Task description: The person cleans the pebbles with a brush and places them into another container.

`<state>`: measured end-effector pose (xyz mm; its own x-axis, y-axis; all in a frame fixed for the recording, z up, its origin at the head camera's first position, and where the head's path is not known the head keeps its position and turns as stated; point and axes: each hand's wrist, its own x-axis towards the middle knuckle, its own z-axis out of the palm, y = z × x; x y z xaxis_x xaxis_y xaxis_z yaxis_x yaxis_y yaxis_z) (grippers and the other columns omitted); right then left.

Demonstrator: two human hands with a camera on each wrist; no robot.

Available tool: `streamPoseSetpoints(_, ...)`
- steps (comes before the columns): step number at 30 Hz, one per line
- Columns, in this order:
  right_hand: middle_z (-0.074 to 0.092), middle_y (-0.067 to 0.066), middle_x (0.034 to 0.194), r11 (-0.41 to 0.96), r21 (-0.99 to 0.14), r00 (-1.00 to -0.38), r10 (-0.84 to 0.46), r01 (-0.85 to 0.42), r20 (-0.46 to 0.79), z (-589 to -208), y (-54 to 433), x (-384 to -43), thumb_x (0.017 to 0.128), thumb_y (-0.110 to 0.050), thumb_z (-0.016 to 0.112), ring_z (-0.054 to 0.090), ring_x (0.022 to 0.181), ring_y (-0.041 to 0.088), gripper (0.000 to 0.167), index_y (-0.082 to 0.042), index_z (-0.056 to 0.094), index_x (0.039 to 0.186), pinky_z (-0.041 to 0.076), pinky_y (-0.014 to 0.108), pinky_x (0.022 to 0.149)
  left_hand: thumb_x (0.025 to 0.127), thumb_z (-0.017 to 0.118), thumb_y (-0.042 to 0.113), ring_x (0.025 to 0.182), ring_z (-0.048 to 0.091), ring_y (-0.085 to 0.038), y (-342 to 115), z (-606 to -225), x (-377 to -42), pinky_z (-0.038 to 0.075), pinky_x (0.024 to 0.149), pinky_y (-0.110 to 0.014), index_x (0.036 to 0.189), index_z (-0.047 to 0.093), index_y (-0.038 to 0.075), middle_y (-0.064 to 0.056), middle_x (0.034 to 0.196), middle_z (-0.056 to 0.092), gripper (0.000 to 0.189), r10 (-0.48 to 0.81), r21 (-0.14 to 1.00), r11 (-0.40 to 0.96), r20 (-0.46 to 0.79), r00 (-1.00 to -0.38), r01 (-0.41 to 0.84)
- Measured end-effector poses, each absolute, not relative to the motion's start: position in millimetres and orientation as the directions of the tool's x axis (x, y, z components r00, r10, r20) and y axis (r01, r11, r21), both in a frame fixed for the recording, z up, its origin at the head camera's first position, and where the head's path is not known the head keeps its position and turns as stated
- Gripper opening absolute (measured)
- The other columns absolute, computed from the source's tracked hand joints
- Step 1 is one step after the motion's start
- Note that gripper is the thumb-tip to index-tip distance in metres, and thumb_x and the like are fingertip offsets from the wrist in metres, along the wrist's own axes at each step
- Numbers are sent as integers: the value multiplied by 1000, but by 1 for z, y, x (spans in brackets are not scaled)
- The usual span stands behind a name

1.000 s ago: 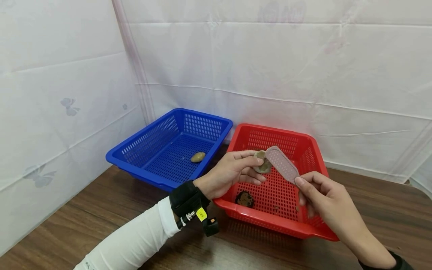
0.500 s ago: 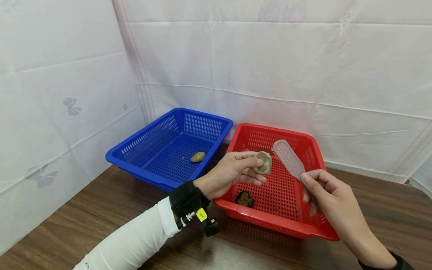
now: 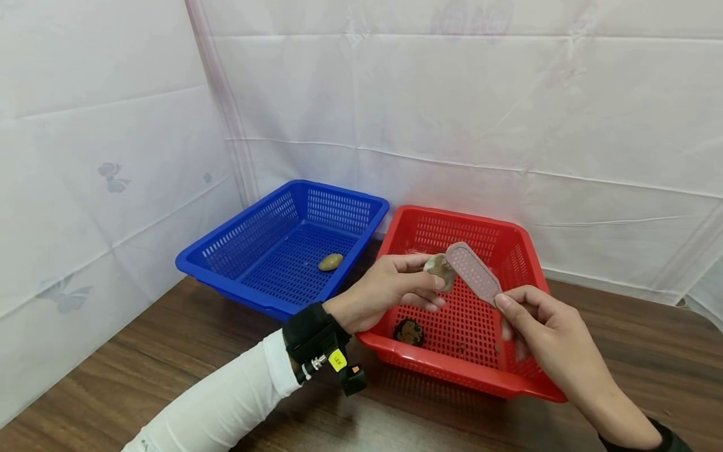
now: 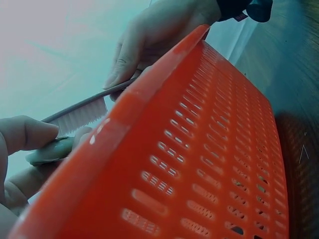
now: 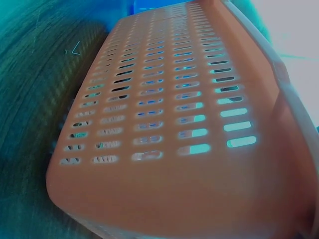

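My left hand point(image 3: 390, 285) holds a flat, mud-smeared stone point(image 3: 440, 268) between thumb and fingers, over the red basket point(image 3: 446, 370). My right hand point(image 3: 550, 329) pinches the end of a flat pinkish-grey scrubbing brush point(image 3: 474, 273). The brush head overlaps the stone's right edge in the head view. From the left wrist, the pale bristles point(image 4: 82, 115) point down toward the stone point(image 4: 50, 151). On the red basket's floor lies a dark round stone point(image 3: 409, 333) caked with brown mud. The right wrist view is filled by the basket's side, which hides the hand.
A blue basket point(image 3: 226, 279) stands to the left, with one smooth olive-tan stone point(image 3: 330, 262) in it. Small mud crumbs lie on the red basket's floor. Both baskets sit on a dark wooden table point(image 3: 141, 351), with a white curtain point(image 3: 452, 113) behind.
The brush lifted off the stone up and to the right, then came back down to it. The left fingers have turned the stone, so its face shows differently. Both baskets stay put.
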<state>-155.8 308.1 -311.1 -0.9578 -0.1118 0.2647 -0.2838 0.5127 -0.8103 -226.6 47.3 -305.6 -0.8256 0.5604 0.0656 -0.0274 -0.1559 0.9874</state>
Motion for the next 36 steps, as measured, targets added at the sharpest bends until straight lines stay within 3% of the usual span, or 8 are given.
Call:
streamPoseSetpoints(10, 63, 10, 77, 476, -853, -973, -29, -216, 230, -311, 310, -158, 109, -38, 62, 57, 57, 25, 32, -7, 66, 106, 50, 34, 49, 104, 65, 2, 90, 77, -17, 48, -306, -226, 61, 94, -43, 134, 65, -6, -16, 107, 75, 31, 569, 984, -176, 71, -819, -37)
streamPoseSetpoints(17, 63, 10, 76, 462, -831, -951, -160, -310, 265, -313, 308, -154, 110, -26, 62, 57, 55, 26, 20, -7, 66, 111, 53, 34, 49, 102, 69, -1, 96, 78, -24, 49, -305, -227, 60, 96, -48, 147, 52, -2, -26, 120, 73, 48, 547, 981, -183, 52, -835, -60)
streamPoseSetpoints(27, 61, 9, 75, 501, -815, -956, -110, -289, 271, -313, 308, -158, 110, -28, 63, 58, 57, 24, 23, -6, 67, 109, 53, 32, 50, 99, 74, 2, 96, 78, -29, 49, -305, -226, 58, 98, -55, 142, 59, 4, -17, 109, 77, 46, 555, 992, -123, 65, -829, -5)
streamPoseSetpoints(36, 61, 10, 74, 500, -832, -967, -45, -239, 251, -309, 308, -157, 109, -35, 63, 57, 56, 25, 30, -6, 67, 106, 51, 33, 49, 102, 69, 11, 89, 76, -21, 49, -306, -226, 64, 88, -44, 142, 65, 5, -13, 107, 76, 40, 546, 993, -115, 88, -833, 30)
